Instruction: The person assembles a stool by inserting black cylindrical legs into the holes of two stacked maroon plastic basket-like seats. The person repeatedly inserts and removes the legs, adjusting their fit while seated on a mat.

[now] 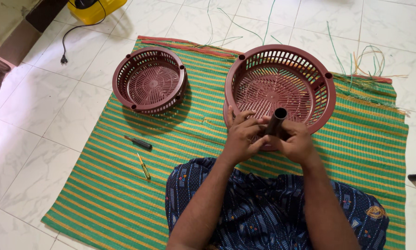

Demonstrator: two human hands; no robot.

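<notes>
A floor of pale marbled tiles is shown, on which a woven mat striped green and yellow is spread; its far edge is frayed, and loose strands are scattered on the tiles beyond that edge. The mat's near-left corner and its right edge are bordered by bare tile, so that open room is left to the left of the hands and to their right. A dark tube, hollow and round at its open end, is held upright between both hands above the lap, which is covered by blue patterned cloth. The left hand is curled partly closed, its fingers pressed against the tube's side. The right hand is wrapped around the tube's lower part. Directly beyond the hands, and partly covered by them, lies a large basket, round, maroon, of slotted plastic with a radial base. Further off, beyond and to the left of the left hand, a small basket of the same make is set on the mat, well apart from the large one. Left of the left hand, two screwdrivers are laid on the mat: a black-handled one and, nearer the knee, a yellow-handled one. At the far left a yellow appliance and its black cord rest on the tiles.
</notes>
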